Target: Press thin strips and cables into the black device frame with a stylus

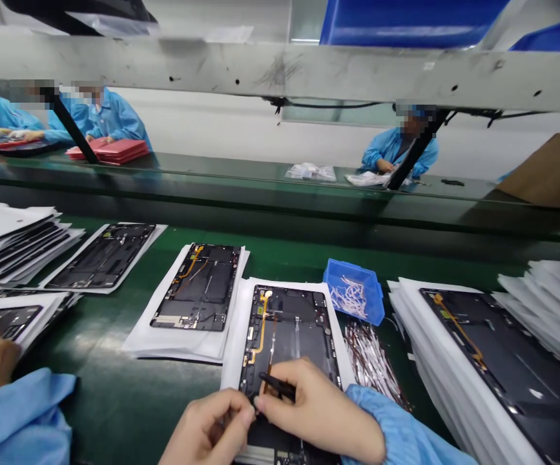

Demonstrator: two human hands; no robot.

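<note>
Right hand over tablet frame

So I count three open black tablet chassis on white sheets, one small blue plastic bin, two bare hands.

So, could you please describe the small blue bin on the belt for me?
The blue bin looks like plastic, open-topped and shallow, tilted toward the camera. It holds a loose heap of thin pale strips. It sits on the green belt between two dark panels on white sheets, just above a pile of similar strips. No hand touches it.
</note>
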